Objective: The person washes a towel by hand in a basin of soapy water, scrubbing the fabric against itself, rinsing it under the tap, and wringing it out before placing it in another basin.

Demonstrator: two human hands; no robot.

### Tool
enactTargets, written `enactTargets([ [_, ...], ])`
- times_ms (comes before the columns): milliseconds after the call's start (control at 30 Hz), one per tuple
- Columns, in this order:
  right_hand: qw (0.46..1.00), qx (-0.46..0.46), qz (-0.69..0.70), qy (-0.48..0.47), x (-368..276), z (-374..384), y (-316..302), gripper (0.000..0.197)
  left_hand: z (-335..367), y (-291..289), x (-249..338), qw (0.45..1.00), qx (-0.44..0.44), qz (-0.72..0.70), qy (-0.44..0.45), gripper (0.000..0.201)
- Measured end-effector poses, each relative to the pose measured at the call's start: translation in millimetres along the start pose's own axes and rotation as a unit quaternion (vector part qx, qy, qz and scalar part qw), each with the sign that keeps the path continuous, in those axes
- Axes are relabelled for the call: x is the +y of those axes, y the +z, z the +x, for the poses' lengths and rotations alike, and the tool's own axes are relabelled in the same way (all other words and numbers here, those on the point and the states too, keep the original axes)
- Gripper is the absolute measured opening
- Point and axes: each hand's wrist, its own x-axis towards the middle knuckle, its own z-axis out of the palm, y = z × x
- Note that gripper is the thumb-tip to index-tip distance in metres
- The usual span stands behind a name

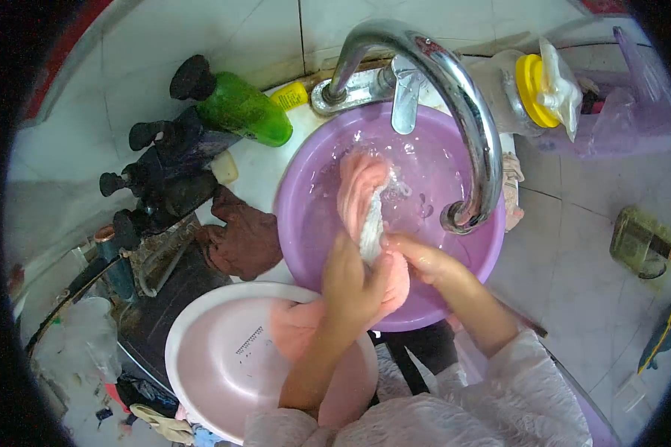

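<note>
A wet pink cloth (359, 186) with a white part is bunched over the purple basin (291, 216), its far end touching the water. My left hand (348, 287) is closed around its near, left side. From the right, the bent fingers of my right hand (421, 259) grip the white part and the pink fold beside it. More pink fabric shows under my left wrist, over the rim of the pale pink basin (205, 357). Clear water with splashes and bubbles stands in the purple basin.
A chrome faucet (490, 141) arches over the purple basin's right side. Left of it are a green bottle (250, 112), several dark pump bottles (171, 160) and a brown cloth (242, 235). A yellow-lidded jar (533, 89) stands at the back right. A squarish bottle (641, 242) is farther right.
</note>
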Motion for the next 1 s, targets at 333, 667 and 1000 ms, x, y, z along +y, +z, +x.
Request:
enactTargets([
  [333,0.941,-0.206,0.235,-0.128,32,13,-3,0.038,-48,-14,-4,0.913,0.286,0.040,0.289,0.022],
  [667,0.902,0.008,0.339,-0.266,18,-20,42,0.049,-62,28,8,0.882,0.164,0.417,0.144,0.041],
  [1000,0.926,0.157,0.315,-0.134,5,-4,16,0.020,-34,23,-1,0.933,0.002,0.358,-0.035,0.043],
])
